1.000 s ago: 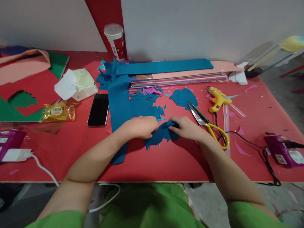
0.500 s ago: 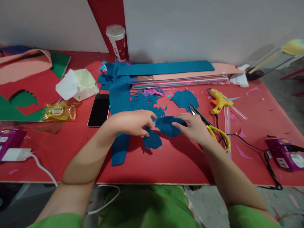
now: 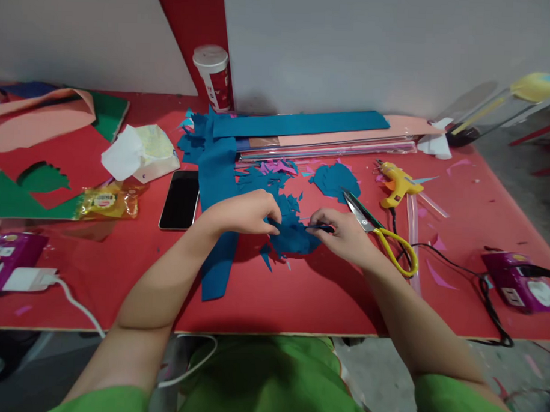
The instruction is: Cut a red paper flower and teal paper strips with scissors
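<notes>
Both hands are over a blue cut-out [image 3: 294,238] of thin sheet, paper or foam, just above the red table. My left hand [image 3: 252,212] pinches its left edge between thumb and fingers. At the right edge, my right hand [image 3: 344,231] is closed in a pinch on the same piece, which looks folded or edge-on at the fingertips. Small blue scraps [image 3: 267,254] lie just below. Beside my right hand rest scissors [image 3: 382,234] with yellow handles, slightly open. A stack of blue cut pieces [image 3: 335,180] lies behind them.
A blue strip [image 3: 216,264] runs under my left forearm, with a phone [image 3: 179,199] left of it. At the right are a yellow glue gun [image 3: 399,185] with its cord and a purple power box [image 3: 516,279]. A paper cup [image 3: 213,77] stands at the back wall.
My left hand has taken hold of the blue cut-out's left side. The piece has turned and moved slightly down and left, covering the other blue piece; my right hand still pinches it.
</notes>
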